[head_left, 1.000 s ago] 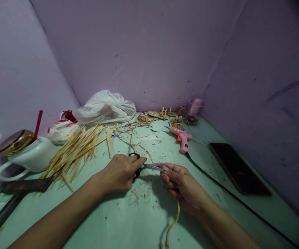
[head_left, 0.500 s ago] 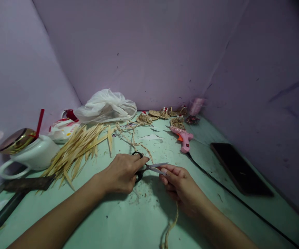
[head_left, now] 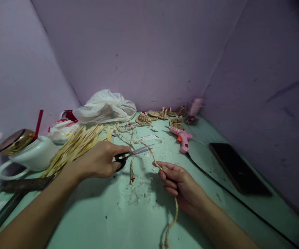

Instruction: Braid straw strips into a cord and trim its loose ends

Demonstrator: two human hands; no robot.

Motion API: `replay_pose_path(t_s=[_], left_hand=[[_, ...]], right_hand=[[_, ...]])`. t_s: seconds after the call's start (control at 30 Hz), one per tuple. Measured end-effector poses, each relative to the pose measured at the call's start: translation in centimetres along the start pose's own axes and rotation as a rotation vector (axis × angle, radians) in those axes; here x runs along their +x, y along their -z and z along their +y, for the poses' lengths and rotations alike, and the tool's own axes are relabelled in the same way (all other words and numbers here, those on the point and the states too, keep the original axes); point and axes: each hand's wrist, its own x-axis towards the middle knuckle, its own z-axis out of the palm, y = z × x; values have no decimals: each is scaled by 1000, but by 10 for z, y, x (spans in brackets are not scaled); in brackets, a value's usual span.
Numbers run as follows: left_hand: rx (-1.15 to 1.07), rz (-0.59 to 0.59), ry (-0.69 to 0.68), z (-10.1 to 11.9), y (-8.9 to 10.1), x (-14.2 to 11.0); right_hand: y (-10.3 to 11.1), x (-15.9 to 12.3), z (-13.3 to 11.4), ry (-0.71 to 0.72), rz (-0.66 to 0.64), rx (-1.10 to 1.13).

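Observation:
My left hand (head_left: pixel 104 159) is closed around the black handles of a pair of scissors (head_left: pixel 140 150), whose blades point right and look nearly together. The blade tips lie close to a braided straw cord (head_left: pixel 144 144); whether they touch it I cannot tell. Pinched between the fingers of my right hand (head_left: pixel 177 183), the same cord runs back across the table and also hangs down toward the near edge. Another cord end (head_left: pixel 132 173) with a small red tip lies below the scissors.
Dry straw strips (head_left: pixel 74 148) lie at left beside a white mug (head_left: pixel 39 154) and a hammer (head_left: pixel 22 185). A pink glue gun (head_left: pixel 183 138) with a black cable and a phone (head_left: pixel 239 167) are at right. Small woven pieces (head_left: pixel 143 118) and a white plastic bag (head_left: pixel 106 105) stand behind.
My left hand has moved left and slightly away from me with the scissors, apart from my right hand. The blades have closed. The red-tipped cord end now shows.

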Motion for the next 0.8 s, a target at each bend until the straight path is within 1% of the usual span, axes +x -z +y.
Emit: replay_pose_path(t_s=[0.07,0.1,0.13,0.17,0.2,0.23,0.3,0.33,0.37,0.4,0.47,0.5,0.57,0.7,0.77,0.8], left_hand=[[20,-133,40,-3,15,-7],[2,-176,60,-5,20,-10],[-38,-190,85,-5,23,-10],[-105,-165,123,-5,23,-10],[-196,-101,180,-3,20,-7],[-312,-9,255,0,15,-3],[-591,219,442,10,0,8],[-757,300,517,17,-9,13],[-914,362,571,23,-18,19],[-1044,396,606,30,-28,24],[-1215,438,666,41,-44,31],[-1272,456,689,46,-49,33],[-1334,501,713,51,-54,34],[-1332,576,646,53,-50,32],[-1296,593,614,52,-49,31],[-1275,596,607,52,-50,32]], right_hand=[[1,0,-1,7,-19,41],[1,0,-1,2,-25,54],[0,-1,-1,-8,-29,58],[0,-2,-1,-18,-29,50],[0,-2,-1,-25,-26,27],[-1,-3,0,-24,-20,-8],[-2,-3,4,-2,4,-87],[-3,-2,7,12,16,-120],[-4,-2,10,22,24,-143],[-5,-1,13,27,28,-158],[-7,-1,18,26,25,-174],[-8,-1,20,25,21,-180],[-10,-1,22,4,13,-182],[-11,-2,22,-97,-69,-197],[-10,-2,23,-72,-104,-258],[-10,-2,23,-18,-109,-302]])
